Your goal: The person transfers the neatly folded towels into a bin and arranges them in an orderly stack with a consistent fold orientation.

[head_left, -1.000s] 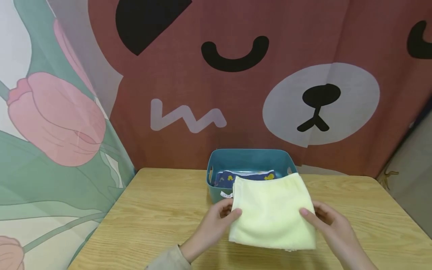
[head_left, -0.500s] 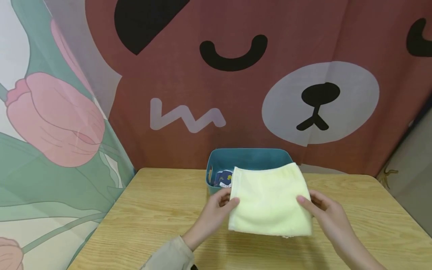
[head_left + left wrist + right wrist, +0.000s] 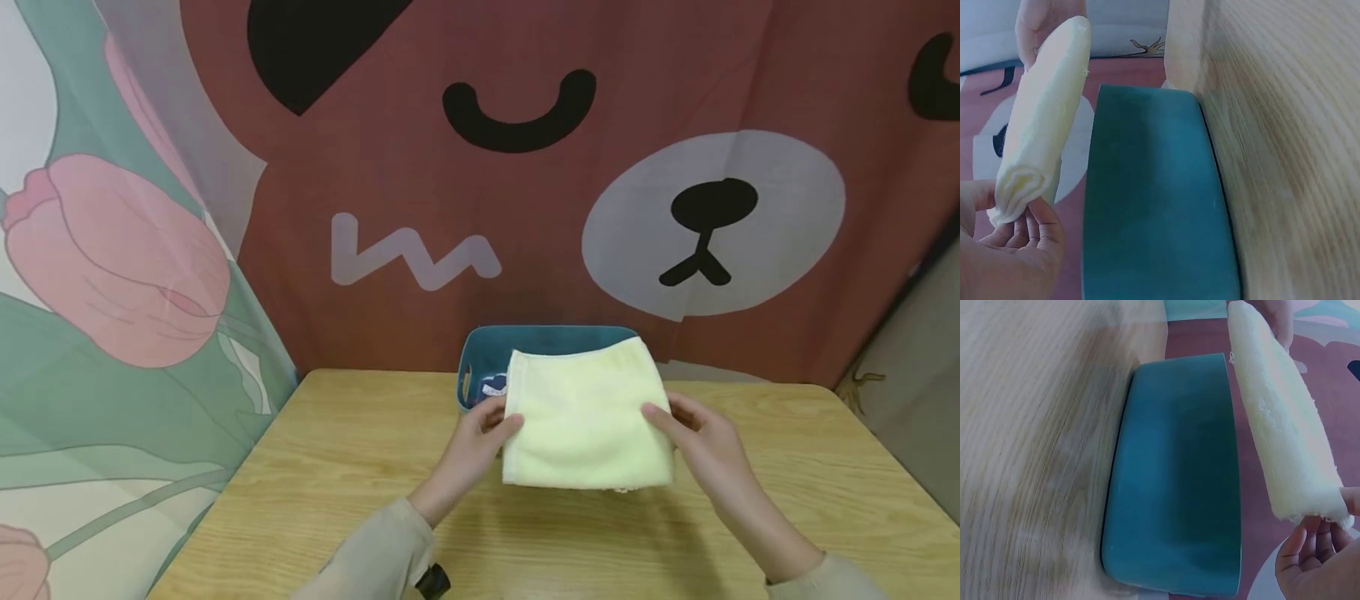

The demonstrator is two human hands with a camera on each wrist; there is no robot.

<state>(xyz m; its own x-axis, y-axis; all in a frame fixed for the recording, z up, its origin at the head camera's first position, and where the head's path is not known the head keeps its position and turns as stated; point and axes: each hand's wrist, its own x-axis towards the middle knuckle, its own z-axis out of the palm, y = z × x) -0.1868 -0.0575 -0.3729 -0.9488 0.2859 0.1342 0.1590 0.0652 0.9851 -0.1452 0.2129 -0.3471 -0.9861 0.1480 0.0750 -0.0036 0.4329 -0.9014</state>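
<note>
A pale yellow towel (image 3: 588, 421), folded into a thick rectangle, is held up in front of a teal basket (image 3: 480, 346). My left hand (image 3: 480, 437) pinches its left edge, thumb on the near face and fingers behind. On the opposite edge my right hand (image 3: 701, 446) grips it the same way. The left wrist view shows the rolled layers at the end of the towel (image 3: 1041, 125). Both wrist views place the towel above the rim level of the basket (image 3: 1175, 475). Part of a dark blue patterned cloth (image 3: 491, 390) shows inside the basket; the rest is hidden behind the towel.
The basket stands on a wooden table (image 3: 360, 442), near its back edge. Behind hangs a curtain (image 3: 405, 175) with a bear's face, and a tulip-print curtain (image 3: 112, 267) covers the left side. A black band (image 3: 432, 581) shows by the left sleeve.
Both hands have carried the towel forward and slightly left, so it overlaps more of the basket. Less of the blue cloth shows now. Both hands keep their hold.
</note>
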